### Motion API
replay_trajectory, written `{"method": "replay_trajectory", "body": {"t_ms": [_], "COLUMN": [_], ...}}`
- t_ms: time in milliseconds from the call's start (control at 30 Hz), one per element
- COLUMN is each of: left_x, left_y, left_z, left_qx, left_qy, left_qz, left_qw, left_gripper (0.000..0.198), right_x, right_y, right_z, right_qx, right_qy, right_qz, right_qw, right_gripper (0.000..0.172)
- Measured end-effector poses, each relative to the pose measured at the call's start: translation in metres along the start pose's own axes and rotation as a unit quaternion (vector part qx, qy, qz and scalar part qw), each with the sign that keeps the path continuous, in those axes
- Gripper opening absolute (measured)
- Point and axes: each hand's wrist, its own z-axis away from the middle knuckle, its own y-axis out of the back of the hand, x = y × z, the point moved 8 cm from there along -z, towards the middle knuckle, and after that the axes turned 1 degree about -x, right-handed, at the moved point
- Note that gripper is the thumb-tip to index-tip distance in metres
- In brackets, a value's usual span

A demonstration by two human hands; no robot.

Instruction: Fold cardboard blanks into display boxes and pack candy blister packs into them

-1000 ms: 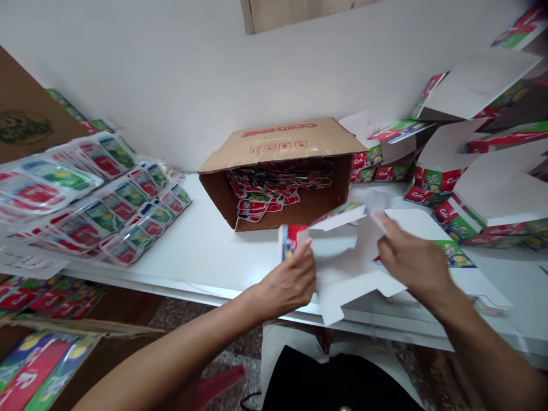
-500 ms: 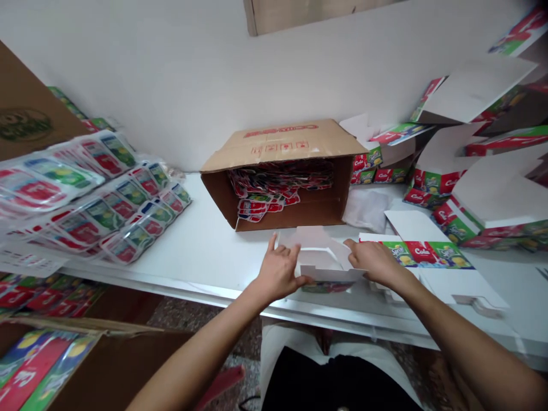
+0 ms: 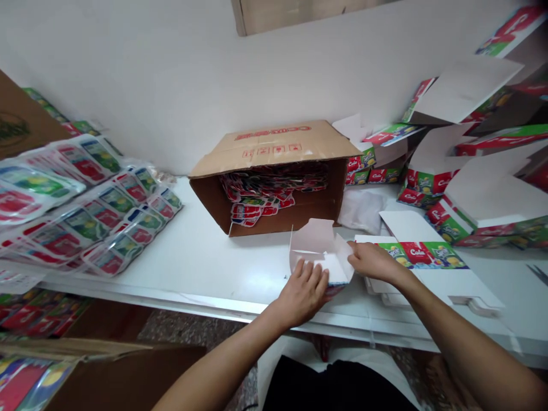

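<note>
A small half-folded carton [image 3: 314, 237], white inside and printed outside, stands on the table in front of me with its flaps up. My left hand [image 3: 303, 288] lies over its near wall, fingers bent across the edge into the box; the thumb is hidden. On the carton's right side flap, my right hand [image 3: 371, 260] closes in a pinch. Beside that hand lies a stack of flat unfolded cartons [image 3: 417, 254] with Cola and Sprite print.
A brown cardboard box [image 3: 274, 142] on its side holds many drink-printed sachets [image 3: 257, 208]. Bagged sachets [image 3: 92, 220] are piled at left. Folded cartons [image 3: 483, 194] crowd the right, near scissors [image 3: 537, 274]. A plastic bag [image 3: 362, 208] lies behind the flat stack. An open box [image 3: 128, 371] stands low left.
My left hand has moved right and onto the carton's near wall, folding its near flap inward. My right hand stays at the right flap. The view has shifted slightly.
</note>
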Motion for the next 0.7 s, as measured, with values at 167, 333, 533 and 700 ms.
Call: {"method": "replay_trajectory", "body": {"t_ms": [167, 333, 533, 700], "left_x": [0.005, 0.01, 0.019, 0.022], "left_y": [-0.019, -0.018, -0.019, -0.019], "left_z": [0.009, 0.014, 0.013, 0.013], "left_qx": [-0.005, 0.018, 0.031, 0.027], "left_qy": [0.002, -0.018, -0.041, -0.035], "left_qz": [-0.061, -0.08, -0.077, -0.082], "left_qw": [0.998, 0.996, 0.996, 0.996], "left_gripper": [0.046, 0.047, 0.048, 0.045], "right_x": [0.009, 0.02, 0.022, 0.005], "right_y": [-0.006, -0.03, -0.059, -0.058], "right_z": [0.012, 0.006, -0.023, -0.029], "right_qx": [-0.027, -0.036, 0.124, 0.124], "right_qy": [0.053, 0.083, -0.056, -0.088], "right_qz": [-0.216, -0.503, -0.419, -0.253], "right_qw": [0.975, 0.86, 0.898, 0.955], "right_gripper": [0.048, 0.063, 0.067, 0.055]}}
